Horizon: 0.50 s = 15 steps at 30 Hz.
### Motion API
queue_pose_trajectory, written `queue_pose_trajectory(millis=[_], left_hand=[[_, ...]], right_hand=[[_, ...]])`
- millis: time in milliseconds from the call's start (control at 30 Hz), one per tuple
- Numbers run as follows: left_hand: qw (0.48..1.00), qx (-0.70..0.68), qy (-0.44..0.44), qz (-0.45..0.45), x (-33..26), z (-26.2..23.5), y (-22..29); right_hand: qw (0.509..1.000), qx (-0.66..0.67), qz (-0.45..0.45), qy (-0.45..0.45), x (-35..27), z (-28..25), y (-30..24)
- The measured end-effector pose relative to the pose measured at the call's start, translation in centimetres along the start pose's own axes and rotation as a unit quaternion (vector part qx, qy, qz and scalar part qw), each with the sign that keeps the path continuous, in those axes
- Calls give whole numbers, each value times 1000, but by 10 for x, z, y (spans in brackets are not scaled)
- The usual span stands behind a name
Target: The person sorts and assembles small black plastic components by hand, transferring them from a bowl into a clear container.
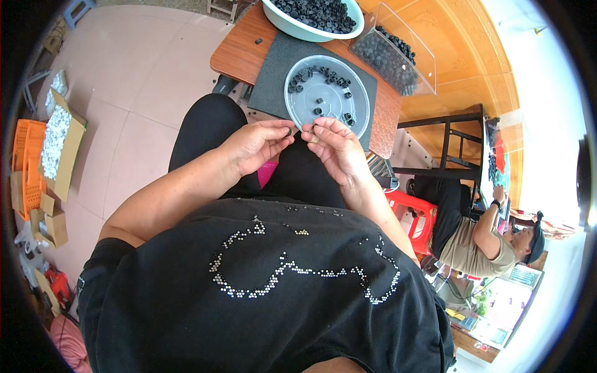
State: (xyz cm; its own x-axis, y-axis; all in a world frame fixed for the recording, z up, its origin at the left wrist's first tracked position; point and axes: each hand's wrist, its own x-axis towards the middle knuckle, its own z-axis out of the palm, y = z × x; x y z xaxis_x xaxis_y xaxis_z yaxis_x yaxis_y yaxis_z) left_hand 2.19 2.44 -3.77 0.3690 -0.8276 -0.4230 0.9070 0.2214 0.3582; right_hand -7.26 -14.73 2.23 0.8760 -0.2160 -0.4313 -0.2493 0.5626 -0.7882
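Note:
Just in front of the basin's near rim, my two hands face each other with a small gap between the fingertips. Between thumb and forefinger, my left hand pinches a small black part. My right hand is closed in a pinch too; a dark bit shows at its fingertips, too small and covered to name. The grey plastic basin beyond them has several small black ring-shaped parts scattered on its bottom. It rests on a dark mat on a brown wooden table.
A pale green basin heaped with black parts and a clear bin of them stand at the table's far side. One loose part lies on the wood. To the right, another person sits on a red stool; at left is a carton.

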Motion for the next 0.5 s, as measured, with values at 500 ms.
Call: queue_pose_trajectory(millis=[500], left_hand=[[996, -27, -82, -29, -4, 6, 1]], right_hand=[[993, -99, -70, 15, -7, 5, 6]])
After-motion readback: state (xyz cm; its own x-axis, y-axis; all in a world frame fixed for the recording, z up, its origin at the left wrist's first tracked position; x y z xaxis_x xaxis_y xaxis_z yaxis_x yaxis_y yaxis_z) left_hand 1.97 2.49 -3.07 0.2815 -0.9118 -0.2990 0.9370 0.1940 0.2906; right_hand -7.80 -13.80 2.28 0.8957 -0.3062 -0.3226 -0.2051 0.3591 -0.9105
